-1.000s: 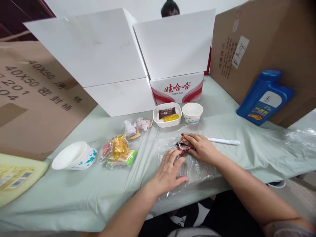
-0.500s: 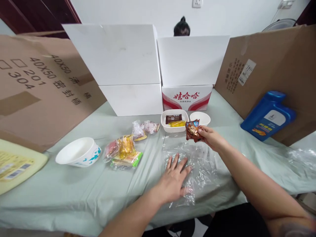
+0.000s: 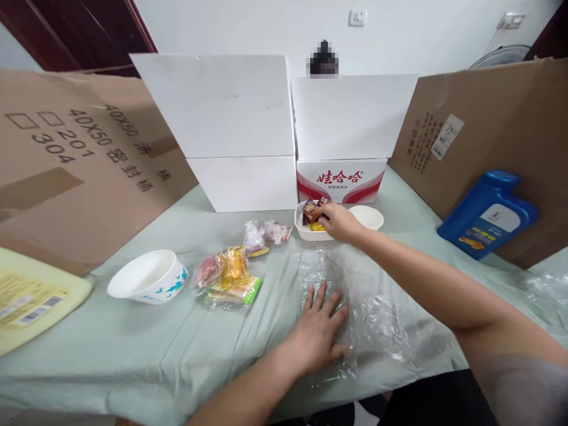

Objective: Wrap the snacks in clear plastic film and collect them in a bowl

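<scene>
My right hand (image 3: 341,223) reaches over the white container (image 3: 313,236), its fingers closed on a brown snack packet (image 3: 309,209) at the opening. Beneath the packet, a yellow-wrapped item (image 3: 316,226) shows inside; the rest of the contents is covered. My left hand (image 3: 320,328) lies flat with fingers spread, pressing a clear plastic bag (image 3: 377,313) on the cloth. Left of that hand sits a pile of wrapped snacks: a yellow packet (image 3: 234,266), a pink one (image 3: 206,271) and a green-edged one (image 3: 235,291).
A white bowl (image 3: 148,278) stands at left, a second white dish (image 3: 369,218) beside the container. White boxes (image 3: 213,106) form a back wall. Cardboard boxes (image 3: 501,136) flank the table. A blue bottle (image 3: 488,213) is at right, a pale yellow jug (image 3: 39,302) at left. A person's head (image 3: 323,60) shows behind.
My right hand has carried the brown snack packet left and away from me, into the white container. My left hand stays flat on the plastic bag. The view has shifted slightly.
</scene>
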`<state>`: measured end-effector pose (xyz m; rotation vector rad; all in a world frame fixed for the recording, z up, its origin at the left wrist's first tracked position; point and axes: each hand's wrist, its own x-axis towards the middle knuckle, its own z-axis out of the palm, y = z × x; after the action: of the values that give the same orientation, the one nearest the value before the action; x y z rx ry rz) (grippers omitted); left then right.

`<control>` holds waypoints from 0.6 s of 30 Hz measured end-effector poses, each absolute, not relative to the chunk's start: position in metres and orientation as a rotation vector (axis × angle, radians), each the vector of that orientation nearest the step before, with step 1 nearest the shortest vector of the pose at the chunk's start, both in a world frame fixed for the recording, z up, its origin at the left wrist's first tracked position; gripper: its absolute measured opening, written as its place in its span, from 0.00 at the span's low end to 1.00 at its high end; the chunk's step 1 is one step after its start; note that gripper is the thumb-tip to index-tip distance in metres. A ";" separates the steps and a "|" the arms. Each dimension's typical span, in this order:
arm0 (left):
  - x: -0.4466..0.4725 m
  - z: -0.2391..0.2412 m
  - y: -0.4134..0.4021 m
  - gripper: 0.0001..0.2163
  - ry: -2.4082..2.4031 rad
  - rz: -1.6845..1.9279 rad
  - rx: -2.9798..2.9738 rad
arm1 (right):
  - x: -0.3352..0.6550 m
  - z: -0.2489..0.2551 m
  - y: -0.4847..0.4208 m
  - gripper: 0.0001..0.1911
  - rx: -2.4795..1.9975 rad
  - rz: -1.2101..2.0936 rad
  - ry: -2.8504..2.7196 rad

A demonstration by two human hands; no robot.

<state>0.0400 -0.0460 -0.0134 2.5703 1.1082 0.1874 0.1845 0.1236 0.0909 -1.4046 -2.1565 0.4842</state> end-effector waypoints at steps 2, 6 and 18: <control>0.039 -0.013 -0.046 0.35 1.112 0.193 2.571 | 0.193 0.070 0.082 0.21 -1.254 0.405 -2.475; 0.030 -0.009 -0.044 0.35 1.144 0.194 2.558 | 0.242 0.017 0.013 0.36 -1.146 0.295 -2.873; 0.009 0.006 -0.037 0.41 1.178 0.061 2.530 | 0.365 0.032 -0.038 0.30 -1.183 0.375 -2.573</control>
<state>0.0094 -0.0368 0.0064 2.5299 1.1779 0.0606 0.3653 -0.0379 0.0320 -1.1826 -2.5728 0.3752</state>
